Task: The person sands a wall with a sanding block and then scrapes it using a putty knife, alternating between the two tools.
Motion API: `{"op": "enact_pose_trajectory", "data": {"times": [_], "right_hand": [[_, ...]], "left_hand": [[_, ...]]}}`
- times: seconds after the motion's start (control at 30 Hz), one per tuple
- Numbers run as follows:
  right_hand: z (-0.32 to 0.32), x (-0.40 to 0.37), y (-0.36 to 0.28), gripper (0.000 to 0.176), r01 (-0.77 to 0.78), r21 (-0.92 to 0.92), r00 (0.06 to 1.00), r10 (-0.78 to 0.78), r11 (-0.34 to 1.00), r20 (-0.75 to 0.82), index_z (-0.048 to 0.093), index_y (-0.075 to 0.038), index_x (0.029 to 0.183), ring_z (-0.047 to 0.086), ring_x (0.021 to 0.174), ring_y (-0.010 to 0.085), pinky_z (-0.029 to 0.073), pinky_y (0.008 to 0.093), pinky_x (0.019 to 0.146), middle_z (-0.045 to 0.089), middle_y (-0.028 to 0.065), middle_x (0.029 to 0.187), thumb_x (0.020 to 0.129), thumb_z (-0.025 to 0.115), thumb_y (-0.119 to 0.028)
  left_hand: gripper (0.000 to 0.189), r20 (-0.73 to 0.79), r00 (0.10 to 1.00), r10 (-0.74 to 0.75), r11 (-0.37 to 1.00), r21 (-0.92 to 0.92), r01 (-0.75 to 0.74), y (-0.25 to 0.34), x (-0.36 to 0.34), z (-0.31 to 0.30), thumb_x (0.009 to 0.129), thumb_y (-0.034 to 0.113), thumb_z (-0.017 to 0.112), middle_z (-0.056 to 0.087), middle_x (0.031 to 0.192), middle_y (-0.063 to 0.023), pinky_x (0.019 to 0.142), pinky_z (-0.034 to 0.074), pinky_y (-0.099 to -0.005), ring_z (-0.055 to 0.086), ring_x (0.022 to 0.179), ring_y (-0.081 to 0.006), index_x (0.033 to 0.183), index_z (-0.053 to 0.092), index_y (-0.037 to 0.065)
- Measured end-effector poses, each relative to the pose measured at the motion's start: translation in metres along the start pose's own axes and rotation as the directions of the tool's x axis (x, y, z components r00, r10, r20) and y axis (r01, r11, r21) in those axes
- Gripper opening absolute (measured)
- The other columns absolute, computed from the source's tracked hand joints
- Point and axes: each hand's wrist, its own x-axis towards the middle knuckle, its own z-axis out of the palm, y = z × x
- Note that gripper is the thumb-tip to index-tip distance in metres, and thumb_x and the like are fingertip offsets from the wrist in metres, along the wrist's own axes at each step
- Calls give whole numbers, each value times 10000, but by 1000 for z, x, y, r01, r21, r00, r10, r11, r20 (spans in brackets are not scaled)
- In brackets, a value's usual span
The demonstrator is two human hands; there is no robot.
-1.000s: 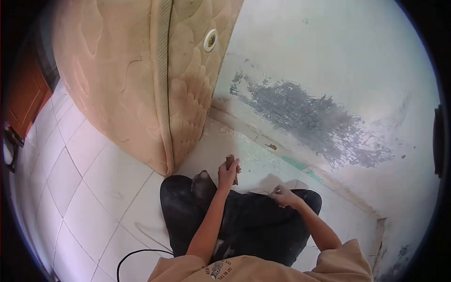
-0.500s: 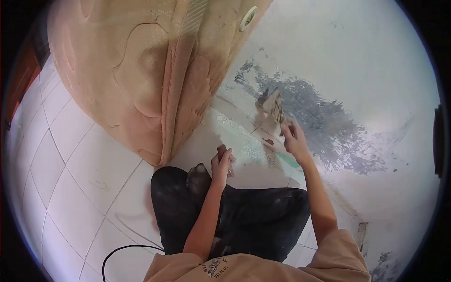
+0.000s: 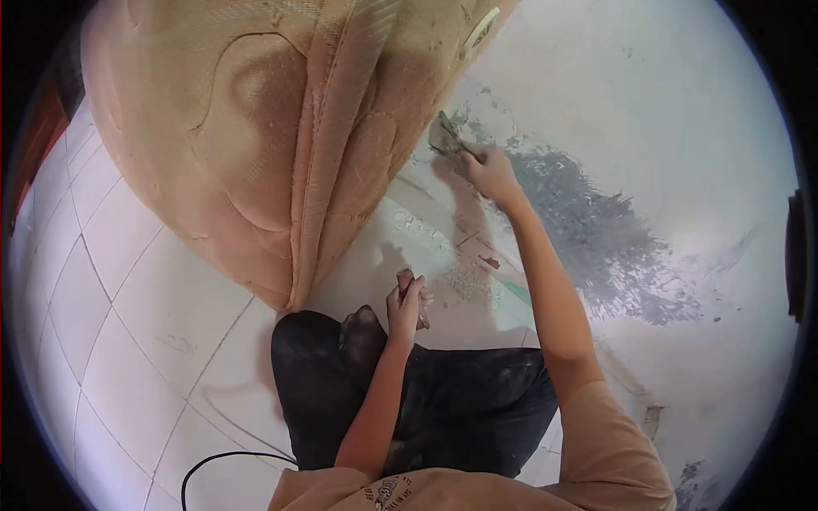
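Observation:
My right hand (image 3: 494,173) is closed around the handle of a putty knife (image 3: 444,136). Its flat, dirty blade meets the wall (image 3: 682,128) at the upper left end of a rough grey patch (image 3: 567,192), where the white coating is gone. Low over my lap, my left hand (image 3: 404,308) grips a reddish-brown, handle-like piece (image 3: 405,278); its ends stick out above and below the fingers, and I cannot tell its exact kind.
A big tan mattress (image 3: 213,170) with a zipped seam leans close on the left, its lower corner by my knee. White crumbs (image 3: 469,285) and a green strip (image 3: 518,292) lie at the wall's foot. Black cable (image 3: 213,456) runs over the tiled floor (image 3: 153,341).
My right hand has moved up and left along the wall with the putty knife, from the grey patch's middle-left to its upper left end. My left hand has barely shifted.

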Motion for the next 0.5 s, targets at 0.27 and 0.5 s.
{"op": "enact_pose_trajectory", "data": {"times": [0.27, 0.5], "right_hand": [[6, -31, -21, 310, -56, 89, 997, 51, 994, 60, 600, -43, 1089, 436, 472, 93, 371, 266, 436, 493, 24, 610, 882, 470, -234], [-17, -53, -17, 319, -201, 579, 976, 212, 790, 50, 572, -62, 1159, 370, 425, 40, 288, 210, 368, 468, -12, 642, 935, 442, -249]], "left_hand": [[235, -21, 999, 39, 994, -101, -41, -5, 6, -1, 832, 273, 597, 550, 752, -32, 660, 473, -274, 573, 694, -142, 891, 571, 47], [228, -57, 998, 30, 997, -72, -34, 2, 2, 0, 835, 248, 610, 574, 705, -43, 613, 467, -251, 583, 641, -130, 823, 577, 23]]}}
